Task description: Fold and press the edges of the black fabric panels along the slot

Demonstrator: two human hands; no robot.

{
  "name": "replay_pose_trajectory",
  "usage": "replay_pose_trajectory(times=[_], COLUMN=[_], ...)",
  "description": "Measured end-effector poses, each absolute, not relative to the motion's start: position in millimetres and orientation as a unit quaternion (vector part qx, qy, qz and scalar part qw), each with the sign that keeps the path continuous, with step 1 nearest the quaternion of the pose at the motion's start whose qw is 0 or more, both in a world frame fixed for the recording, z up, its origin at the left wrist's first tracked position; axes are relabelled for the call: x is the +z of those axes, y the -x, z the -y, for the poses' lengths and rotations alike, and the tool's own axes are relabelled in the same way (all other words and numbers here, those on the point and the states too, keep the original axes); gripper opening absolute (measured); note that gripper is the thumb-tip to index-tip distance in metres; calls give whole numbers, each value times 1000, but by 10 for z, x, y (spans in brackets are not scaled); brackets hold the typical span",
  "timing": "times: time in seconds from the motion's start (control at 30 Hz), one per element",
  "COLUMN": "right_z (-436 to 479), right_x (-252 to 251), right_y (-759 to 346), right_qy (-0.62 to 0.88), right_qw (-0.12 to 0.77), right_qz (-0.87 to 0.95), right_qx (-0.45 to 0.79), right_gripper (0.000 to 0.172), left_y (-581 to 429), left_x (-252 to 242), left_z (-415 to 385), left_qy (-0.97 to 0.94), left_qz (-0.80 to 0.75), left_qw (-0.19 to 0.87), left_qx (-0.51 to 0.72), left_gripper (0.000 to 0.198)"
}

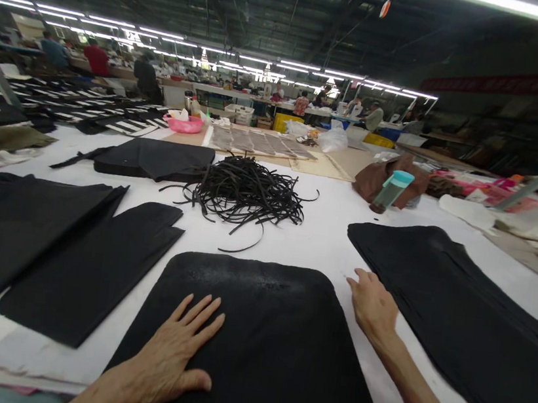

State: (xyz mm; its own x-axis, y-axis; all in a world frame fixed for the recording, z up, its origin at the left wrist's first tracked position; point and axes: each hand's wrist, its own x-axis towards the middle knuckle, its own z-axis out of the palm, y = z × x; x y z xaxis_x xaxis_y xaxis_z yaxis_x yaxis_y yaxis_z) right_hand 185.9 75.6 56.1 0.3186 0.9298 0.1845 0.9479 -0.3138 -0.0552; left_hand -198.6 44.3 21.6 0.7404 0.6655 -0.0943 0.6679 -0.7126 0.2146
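Observation:
A black fabric panel (pixel 276 334) with rounded corners lies on the white table (pixel 323 242) right in front of me. My left hand (pixel 174 354) rests flat on its near left part, fingers stretched out and together. My right hand (pixel 372 304) touches the panel's right edge, fingers curled down at the cloth; whether they pinch it I cannot see. A pile of thin black strips (pixel 245 195) lies beyond the panel.
Stacks of black fabric pieces lie at left (pixel 85 276) and right (pixel 461 319). A teal-capped bottle (pixel 392 191) stands by a brown cloth (pixel 382 173). A pink bowl (pixel 184 124) sits farther back. Other people work at distant tables.

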Motion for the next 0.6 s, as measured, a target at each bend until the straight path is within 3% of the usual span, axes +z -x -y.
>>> replay_pose_trajectory(times=[0.1, 0.23, 0.43, 0.5, 0.6], right_z=[-371, 188, 545, 593, 637], right_x=[594, 370, 44, 30, 38], right_y=[-1467, -1021, -1020, -1068, -1125], right_qy=[638, 355, 311, 300, 291], right_qw=[93, 66, 92, 97, 100], right_qz=[763, 930, 910, 906, 902], right_qx=[-46, -67, -260, -282, -304], right_gripper=[36, 74, 42, 38, 36], left_y=[2037, 2113, 2208, 2320, 2584], left_x=[200, 282, 260, 92, -204], left_z=[-416, -273, 144, 254, 352], left_qy=[-925, -923, -918, -914, -907], left_qz=[-362, -363, -371, -392, -414], left_qw=[113, 125, 115, 66, -73], left_qx=[-4, -4, -77, -81, -34], left_gripper=[81, 84, 105, 107, 92])
